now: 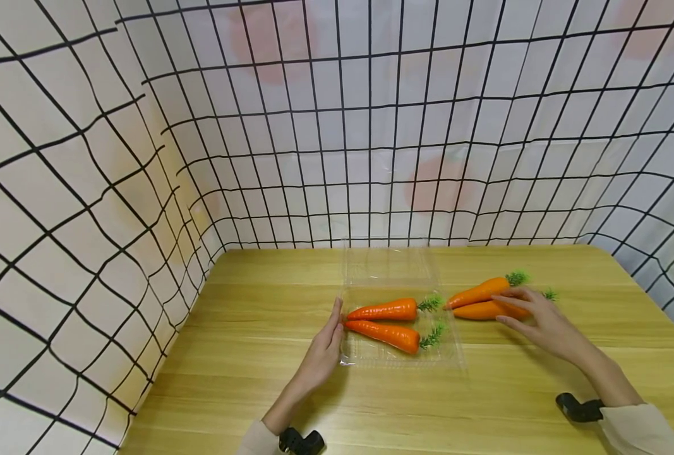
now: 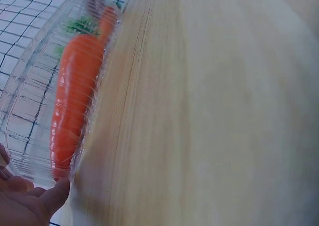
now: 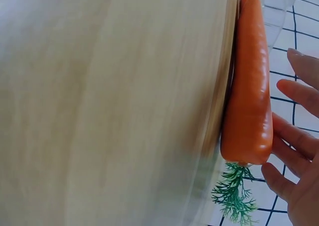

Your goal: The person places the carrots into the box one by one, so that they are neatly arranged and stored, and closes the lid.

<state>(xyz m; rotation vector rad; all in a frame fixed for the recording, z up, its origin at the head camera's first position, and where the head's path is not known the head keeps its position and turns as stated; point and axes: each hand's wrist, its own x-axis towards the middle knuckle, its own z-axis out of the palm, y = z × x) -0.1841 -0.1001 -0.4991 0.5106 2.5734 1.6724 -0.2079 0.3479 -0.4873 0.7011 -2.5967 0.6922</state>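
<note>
Lying in your clear box [image 1: 365, 354]: two carrots [image 1: 385, 309], glossy orange, tapering, tops feathery green.
Second pair [image 1: 479, 293]: likewise orange, on the table [image 1: 257, 354], right of the box.
Left hand [image 1: 321, 352]: your fingers straight against the box's wall.
Right hand [image 1: 546, 327]: your fingers loosely spread over the second pair, not grasping; contact unclear.

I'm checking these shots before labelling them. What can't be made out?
Head: leafy end of the lower loose carrot, partly behind the right hand.
Left wrist: the left hand, cut off by the left and bottom edges.
Right wrist: a second carrot, mostly behind the nearer carrot; clear container, cut off by the top edge.
</note>
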